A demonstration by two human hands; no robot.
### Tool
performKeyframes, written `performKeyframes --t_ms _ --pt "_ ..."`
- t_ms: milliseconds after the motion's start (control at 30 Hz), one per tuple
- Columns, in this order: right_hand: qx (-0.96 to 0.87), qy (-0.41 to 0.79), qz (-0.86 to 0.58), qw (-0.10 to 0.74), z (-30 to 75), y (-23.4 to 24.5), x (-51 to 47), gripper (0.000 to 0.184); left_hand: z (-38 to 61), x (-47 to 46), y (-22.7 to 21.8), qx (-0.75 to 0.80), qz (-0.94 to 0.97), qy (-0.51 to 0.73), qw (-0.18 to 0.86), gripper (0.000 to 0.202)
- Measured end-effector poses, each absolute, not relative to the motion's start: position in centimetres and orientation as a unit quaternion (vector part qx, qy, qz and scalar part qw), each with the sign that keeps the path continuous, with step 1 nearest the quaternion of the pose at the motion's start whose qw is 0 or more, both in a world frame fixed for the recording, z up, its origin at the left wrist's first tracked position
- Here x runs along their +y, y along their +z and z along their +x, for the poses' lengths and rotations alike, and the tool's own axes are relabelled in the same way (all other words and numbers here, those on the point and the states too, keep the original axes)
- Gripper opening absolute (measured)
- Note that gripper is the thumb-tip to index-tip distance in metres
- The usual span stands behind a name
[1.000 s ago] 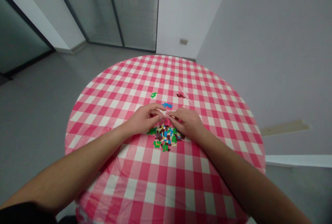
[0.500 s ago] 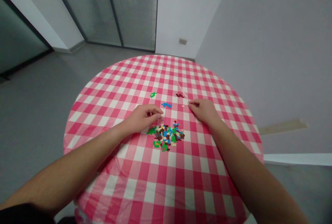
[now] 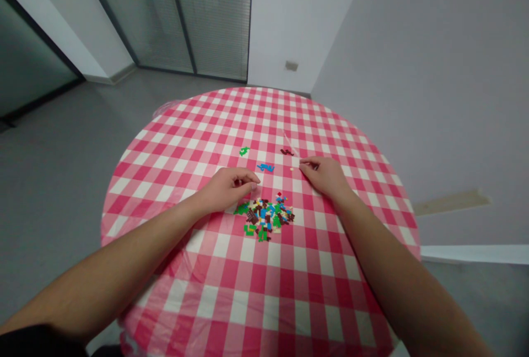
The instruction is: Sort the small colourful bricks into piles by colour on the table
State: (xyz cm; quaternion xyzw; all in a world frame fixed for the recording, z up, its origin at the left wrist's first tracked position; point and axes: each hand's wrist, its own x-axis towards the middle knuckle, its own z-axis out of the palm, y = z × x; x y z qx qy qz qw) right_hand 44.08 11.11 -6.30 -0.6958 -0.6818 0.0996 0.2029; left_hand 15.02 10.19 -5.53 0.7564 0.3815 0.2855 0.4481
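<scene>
My left hand (image 3: 231,187) rests on the tablecloth at the upper left edge of a pile of small toy building bricks (image 3: 266,218) in green, blue, brown, white, yellow and red. Its fingers are loosely bent, the thumb a little apart from them, and nothing shows between. My right hand (image 3: 324,175) is farther right, thumb and forefinger brought together at the tips near the cloth. Whatever they may hold is too small to make out. Just left of those fingertips lies a tiny pale piece (image 3: 291,169).
Beyond the hands lie small groups of bricks: green (image 3: 244,151), blue (image 3: 265,167) and dark brown (image 3: 286,152). A red-and-white checked cloth (image 3: 264,291) covers the round table. A wall (image 3: 446,98) stands to the right, glass panels (image 3: 206,21) behind.
Both hands stay almost in place; the right fingertips have shifted very slightly. At the table's far left edge, some clear plastic covering now stands up. The bricks look unmoved.
</scene>
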Motion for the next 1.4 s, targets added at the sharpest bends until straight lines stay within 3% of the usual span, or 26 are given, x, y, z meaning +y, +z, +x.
performKeyframes --t_ms 267,500,767,1000,1400 --pt "-0.687 0.083 -0.696 0.195 44.0 -6.6 11.3 0.024 14.5 10.9 -5.7 0.422 0.757 0.284 0.411 0.017" --pt "-0.673 0.095 -0.706 0.198 43.8 -6.3 11.1 0.02 12.8 11.4 -4.1 0.292 0.833 0.137 0.449 0.014" --pt "-0.67 0.086 -0.699 0.233 43.5 -6.5 11.1 0.025 12.5 11.1 -3.4 0.267 0.88 0.057 0.389 0.015" --pt "-0.681 0.079 -0.683 0.252 42.9 -6.0 10.6 0.025 12.9 10.9 -3.5 0.256 0.902 0.056 0.342 0.007" --pt "-0.703 0.081 -0.651 0.274 42.5 -6.2 10.4 0.025 12.8 11.1 -3.4 0.253 0.9 0.029 0.353 0.007"
